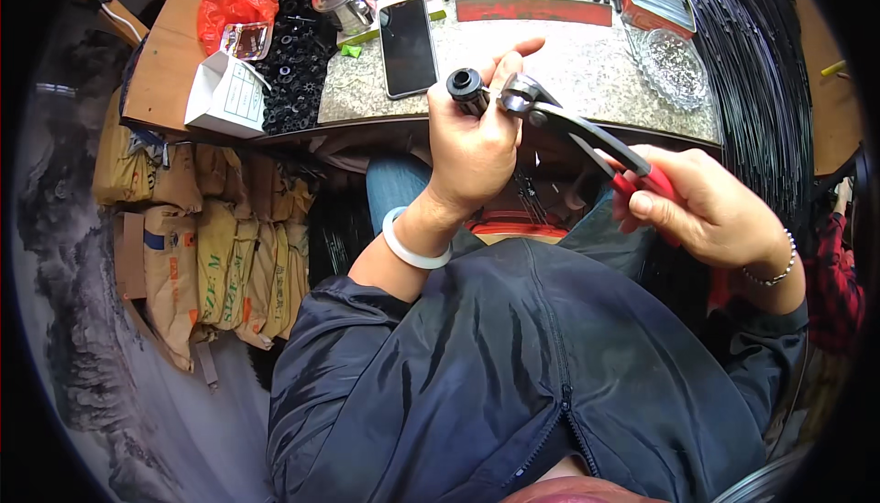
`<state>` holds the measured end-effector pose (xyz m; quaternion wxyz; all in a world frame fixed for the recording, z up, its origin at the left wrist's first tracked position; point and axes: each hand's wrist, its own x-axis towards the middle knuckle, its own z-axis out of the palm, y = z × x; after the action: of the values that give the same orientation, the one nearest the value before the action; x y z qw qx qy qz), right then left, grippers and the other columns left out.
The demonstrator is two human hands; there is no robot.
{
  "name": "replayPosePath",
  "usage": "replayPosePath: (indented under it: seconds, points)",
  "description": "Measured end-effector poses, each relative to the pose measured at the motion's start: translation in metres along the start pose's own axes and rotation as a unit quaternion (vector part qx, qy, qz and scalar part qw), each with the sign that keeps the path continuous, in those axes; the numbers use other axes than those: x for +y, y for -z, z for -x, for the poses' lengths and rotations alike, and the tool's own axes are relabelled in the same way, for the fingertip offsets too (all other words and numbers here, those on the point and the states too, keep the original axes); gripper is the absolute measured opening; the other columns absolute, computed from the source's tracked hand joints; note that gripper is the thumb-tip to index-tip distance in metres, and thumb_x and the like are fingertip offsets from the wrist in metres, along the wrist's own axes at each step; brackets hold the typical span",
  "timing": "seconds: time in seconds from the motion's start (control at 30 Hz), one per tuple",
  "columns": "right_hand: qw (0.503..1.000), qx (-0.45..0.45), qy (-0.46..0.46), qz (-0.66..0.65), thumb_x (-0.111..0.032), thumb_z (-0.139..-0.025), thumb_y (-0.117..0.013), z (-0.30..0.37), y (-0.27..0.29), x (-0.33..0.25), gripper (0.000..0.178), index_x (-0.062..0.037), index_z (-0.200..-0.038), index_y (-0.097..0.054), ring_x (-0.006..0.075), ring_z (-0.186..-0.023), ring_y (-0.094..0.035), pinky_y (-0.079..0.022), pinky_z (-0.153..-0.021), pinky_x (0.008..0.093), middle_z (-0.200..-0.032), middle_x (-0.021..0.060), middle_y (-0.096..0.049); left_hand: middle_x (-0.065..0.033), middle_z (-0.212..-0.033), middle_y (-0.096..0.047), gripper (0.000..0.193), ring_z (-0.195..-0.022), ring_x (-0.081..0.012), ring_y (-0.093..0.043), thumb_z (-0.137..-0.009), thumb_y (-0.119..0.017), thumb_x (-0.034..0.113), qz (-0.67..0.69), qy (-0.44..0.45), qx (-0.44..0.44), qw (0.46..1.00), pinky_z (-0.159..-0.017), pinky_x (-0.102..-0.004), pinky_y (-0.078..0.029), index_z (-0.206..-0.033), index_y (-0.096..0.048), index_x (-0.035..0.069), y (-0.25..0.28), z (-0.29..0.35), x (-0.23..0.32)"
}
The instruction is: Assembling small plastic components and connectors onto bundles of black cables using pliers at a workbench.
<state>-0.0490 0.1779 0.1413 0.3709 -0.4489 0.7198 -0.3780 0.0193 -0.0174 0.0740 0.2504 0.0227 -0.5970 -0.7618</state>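
Observation:
Pinched upright in my left hand (475,153) is a black tubular plastic part (466,85), its round open end facing up. The forefinger of that hand stretches outward, away from me. My right hand (710,201) is closed round the red grips of a pair of pliers (591,133). The metal jaws of the pliers are at my left thumb, just right of the black part; whether they grip anything cannot be made out. Thin dark rods (529,193) show below my hands, over my lap.
A phone (409,49) lies on the speckled work board (568,72) beyond my hands. Around it are loose black parts (291,72), a metal canister (346,4), a white box (229,95), a red bag (240,4), a glass dish (672,68) and long black rods (756,91). Sacks (172,269) stand left.

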Motion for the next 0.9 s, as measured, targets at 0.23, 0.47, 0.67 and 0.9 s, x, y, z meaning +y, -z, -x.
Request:
replayPosePath:
  seconds: [0.23, 0.47, 0.67, 0.9]
  points:
    - [0.995, -0.01, 0.0, 0.096, -0.021, -0.089, -0.052, 0.001, 0.019, -0.023, 0.03, 0.0001, -0.11, -0.051, 0.0329, -0.057, -0.052, -0.041, -0.054, 0.0346, -0.066, 0.0187, -0.054, 0.0003, -0.061, -0.05, 0.022, -0.042, 0.0012, -0.033, -0.092, -0.045, 0.012, -0.037, -0.024, -0.005, 0.999, -0.038, -0.0156, -0.026, -0.095, -0.055, -0.007, -0.002, -0.001, -0.004]
    - [0.972, -0.043, -0.198, 0.115, -0.027, -0.09, -0.051, -0.002, 0.021, -0.058, 0.029, 0.0005, -0.097, -0.051, 0.0255, -0.051, -0.049, -0.041, -0.052, 0.0327, -0.058, 0.0139, -0.051, 0.005, -0.055, -0.044, 0.024, -0.042, 0.0015, -0.032, -0.092, -0.047, 0.013, -0.118, -0.058, -0.011, 0.991, -0.038, -0.016, -0.026, -0.098, -0.057, -0.008, 0.001, -0.004, 0.0]
    - [0.999, 0.0, -0.032, 0.031, -0.028, -0.092, -0.048, -0.005, 0.001, -0.014, 0.028, 0.0006, -0.093, -0.049, 0.0187, -0.052, -0.05, -0.042, -0.053, 0.0303, -0.058, 0.0096, -0.053, 0.0083, -0.051, -0.038, 0.028, -0.04, 0.0014, -0.029, -0.093, -0.047, 0.017, -0.055, -0.029, -0.014, 0.998, -0.037, -0.0166, -0.023, -0.101, -0.058, -0.007, -0.002, -0.005, 0.012]
    - [0.981, 0.011, -0.097, 0.166, -0.032, -0.092, -0.047, 0.001, 0.013, -0.049, 0.036, 0.0045, -0.093, -0.05, 0.0331, -0.064, -0.057, -0.044, -0.059, 0.0358, -0.069, 0.0206, -0.057, 0.0082, -0.049, -0.037, 0.028, -0.039, 0.0013, -0.03, -0.093, -0.047, 0.017, -0.095, -0.031, -0.018, 0.995, -0.037, -0.0164, -0.023, -0.1, -0.058, -0.007, 0.001, -0.004, 0.012]
